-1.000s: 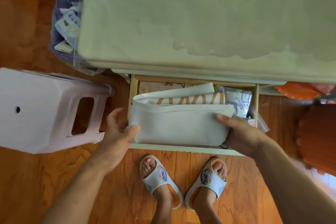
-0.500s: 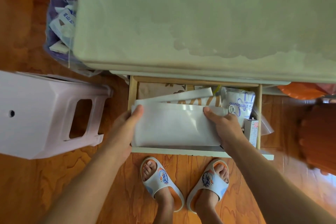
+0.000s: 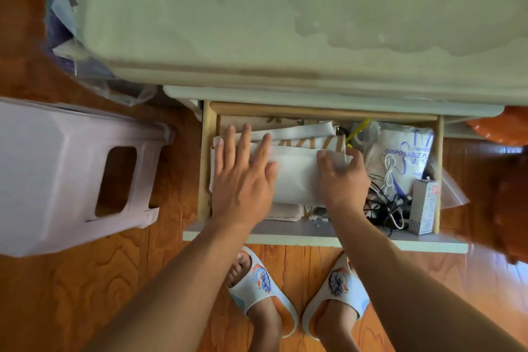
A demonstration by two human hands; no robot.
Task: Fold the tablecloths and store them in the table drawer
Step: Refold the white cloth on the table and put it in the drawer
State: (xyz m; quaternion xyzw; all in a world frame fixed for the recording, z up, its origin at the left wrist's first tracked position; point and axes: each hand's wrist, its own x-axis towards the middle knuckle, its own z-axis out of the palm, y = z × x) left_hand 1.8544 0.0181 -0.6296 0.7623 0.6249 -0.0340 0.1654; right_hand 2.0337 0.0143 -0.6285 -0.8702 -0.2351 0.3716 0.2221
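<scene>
The wooden table drawer (image 3: pixel 205 157) stands pulled out below the pale green tabletop (image 3: pixel 285 23). A folded white tablecloth (image 3: pixel 297 177) lies in its left half, on top of another folded cloth with orange marks (image 3: pixel 328 141). My left hand (image 3: pixel 243 177) lies flat on the cloth's left part with fingers spread. My right hand (image 3: pixel 343 177) curls around the cloth's right end, fingers gripping the fabric edge.
A disposable-gloves packet (image 3: pixel 405 151), tangled cables (image 3: pixel 388 206) and a small carton (image 3: pixel 424 206) fill the drawer's right side. A pale pink plastic stool (image 3: pixel 57 174) lies on the wooden floor at left. A purple bin bag (image 3: pixel 65 23) sits behind it. Orange objects (image 3: pixel 511 128) are at right.
The cloth went from above the drawer front down into the drawer. My left hand moved from its left edge onto its top; my right hand slid in along the right end.
</scene>
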